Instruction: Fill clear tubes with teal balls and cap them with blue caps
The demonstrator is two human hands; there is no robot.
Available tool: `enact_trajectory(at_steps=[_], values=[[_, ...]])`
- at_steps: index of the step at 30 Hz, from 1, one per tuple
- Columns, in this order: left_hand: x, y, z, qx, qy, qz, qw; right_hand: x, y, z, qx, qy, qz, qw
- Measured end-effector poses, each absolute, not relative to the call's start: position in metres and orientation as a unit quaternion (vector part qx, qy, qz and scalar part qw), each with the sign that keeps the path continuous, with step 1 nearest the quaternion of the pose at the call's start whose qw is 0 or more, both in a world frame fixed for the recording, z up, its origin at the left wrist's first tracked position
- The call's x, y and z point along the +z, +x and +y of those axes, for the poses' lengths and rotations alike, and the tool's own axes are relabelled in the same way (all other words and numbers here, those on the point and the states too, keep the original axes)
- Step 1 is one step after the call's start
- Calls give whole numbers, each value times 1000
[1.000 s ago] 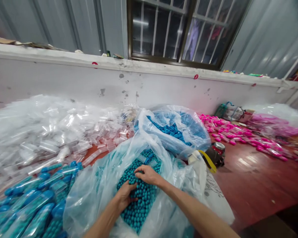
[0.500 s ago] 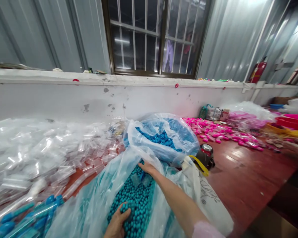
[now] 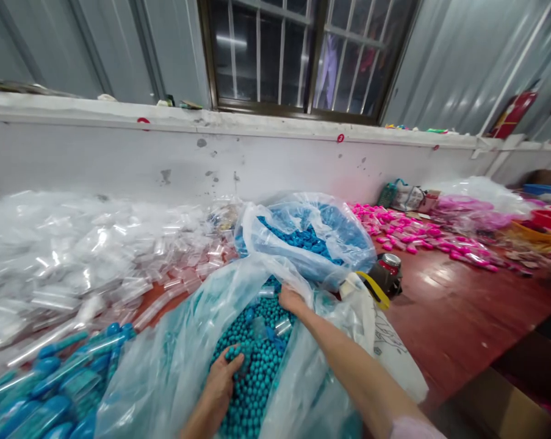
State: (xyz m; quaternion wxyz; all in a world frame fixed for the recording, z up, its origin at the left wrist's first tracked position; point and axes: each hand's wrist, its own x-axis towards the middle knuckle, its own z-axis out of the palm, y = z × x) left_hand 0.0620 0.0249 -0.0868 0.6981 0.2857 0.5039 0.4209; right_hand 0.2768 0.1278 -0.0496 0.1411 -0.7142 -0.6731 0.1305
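A large clear plastic bag stands open before me, full of round teal beads. My left hand is closed around a small clear container of beads, low over the pile. Farther back, my right hand is curled at the bag's inner edge; its fingertips are hidden, so what it holds cannot be made out. Between the hands, a clear tube and some blue pieces lie on the beads. Another clear tube lies just left of my right hand.
Many empty clear tubes are heaped at left. Filled tubes with blue caps lie front left. Behind is a bag of blue caps. Pink pieces, a dark flask and a white cloth bag are at right.
My right hand has drawn back to the right and its fingers have curled. More of the clear tubes on the beads shows. My left hand still holds the container; the view has tilted.
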Motion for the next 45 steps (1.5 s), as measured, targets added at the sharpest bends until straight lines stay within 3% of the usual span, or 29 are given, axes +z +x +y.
enact_trajectory(at_steps=[5,10,15,24,27,31,38,42,45], values=[[-74,54,15,399,295,498,711,-38,280,108,145,-689,-708,50],[-69,52,10,403,288,500,710,-22,263,57,95,-645,-757,34],[-67,55,7,372,343,529,682,-31,235,19,87,-594,-799,-38],[-62,53,2,390,366,478,697,-34,237,12,98,-600,-793,39],[-62,52,1,432,417,471,646,-41,243,10,122,-583,-802,34],[-60,50,-2,451,450,485,599,-44,248,10,164,-548,-814,100],[-51,47,-5,368,390,538,650,-35,238,3,150,-569,-805,83],[-48,47,-3,321,389,527,684,-37,234,6,128,-598,-791,16],[-49,48,-3,320,387,522,690,-33,226,8,123,-585,-799,65]])
